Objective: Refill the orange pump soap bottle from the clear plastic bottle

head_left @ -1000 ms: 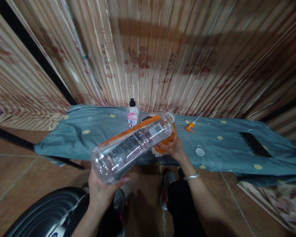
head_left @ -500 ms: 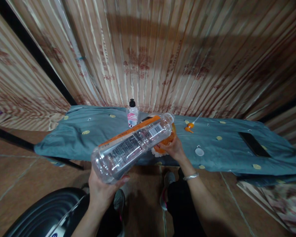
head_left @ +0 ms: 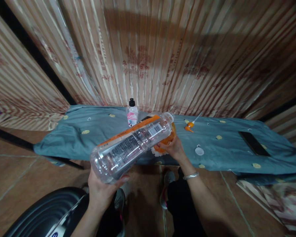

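Note:
My left hand (head_left: 105,189) is closed around the base of a large clear plastic bottle (head_left: 128,148) with an orange and dark label. The bottle lies tilted, its uncapped mouth up at the right, beside the top of an orange bottle (head_left: 168,140). Around that orange bottle my right hand (head_left: 172,148) is closed, over the bed-like surface; the large bottle hides much of it. Whether liquid passes between the two I cannot tell. An orange pump head (head_left: 189,126) with a thin pale tube lies to the right, and a white round cap (head_left: 199,151) sits nearer the edge.
A small clear bottle with a black cap (head_left: 132,113) stands behind the large one. A dark phone (head_left: 254,144) lies at the right on the teal cloth (head_left: 219,156). Pleated curtains (head_left: 148,56) hang behind. A black round object (head_left: 46,214) stands at lower left.
The large bottle has shifted very slightly to the left. Both hands keep their holds, and the other things stay in place.

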### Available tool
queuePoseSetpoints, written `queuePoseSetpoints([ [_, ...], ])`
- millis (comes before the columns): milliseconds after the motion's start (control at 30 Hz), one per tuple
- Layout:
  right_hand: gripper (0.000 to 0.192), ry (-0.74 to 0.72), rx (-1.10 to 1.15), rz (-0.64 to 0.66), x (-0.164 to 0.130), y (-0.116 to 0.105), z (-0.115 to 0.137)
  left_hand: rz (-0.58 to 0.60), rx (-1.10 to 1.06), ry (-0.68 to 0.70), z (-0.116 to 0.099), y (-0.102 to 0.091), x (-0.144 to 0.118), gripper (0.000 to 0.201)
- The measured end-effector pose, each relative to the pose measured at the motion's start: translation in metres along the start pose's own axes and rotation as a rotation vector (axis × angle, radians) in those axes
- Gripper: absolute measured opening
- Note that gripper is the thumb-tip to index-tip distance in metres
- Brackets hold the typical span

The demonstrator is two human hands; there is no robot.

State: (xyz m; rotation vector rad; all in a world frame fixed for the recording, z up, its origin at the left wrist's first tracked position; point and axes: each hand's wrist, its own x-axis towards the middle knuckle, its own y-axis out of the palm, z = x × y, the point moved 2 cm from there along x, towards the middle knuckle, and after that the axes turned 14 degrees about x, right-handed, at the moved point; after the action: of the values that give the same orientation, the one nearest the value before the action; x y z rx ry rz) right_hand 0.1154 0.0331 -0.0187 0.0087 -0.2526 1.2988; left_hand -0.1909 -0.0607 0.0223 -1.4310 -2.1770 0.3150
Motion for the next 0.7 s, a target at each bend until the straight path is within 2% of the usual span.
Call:
queuePoseSetpoints([
  [200, 0.079, -0.025, -0.038, -0.008, 0.0, -0.001, 0.0, 0.036, -0.044, -0.05, 0.007, 0.002, -0.002, 0.077],
  [400, 0.079, -0.038, -0.061, -0.009, -0.001, -0.003, 0.006, -0.051, -0.019, -0.097, 0.0, 0.005, -0.002, 0.08],
  [567, 0.077, -0.029, -0.057, 0.005, -0.001, -0.003, 0.004, -0.066, 0.003, -0.095, 0.003, 0.006, -0.003, 0.077],
  [700, 0.074, -0.055, -0.037, -0.009, -0.001, -0.001, 0.002, -0.027, -0.046, -0.093, 0.009, 0.004, -0.003, 0.081],
])
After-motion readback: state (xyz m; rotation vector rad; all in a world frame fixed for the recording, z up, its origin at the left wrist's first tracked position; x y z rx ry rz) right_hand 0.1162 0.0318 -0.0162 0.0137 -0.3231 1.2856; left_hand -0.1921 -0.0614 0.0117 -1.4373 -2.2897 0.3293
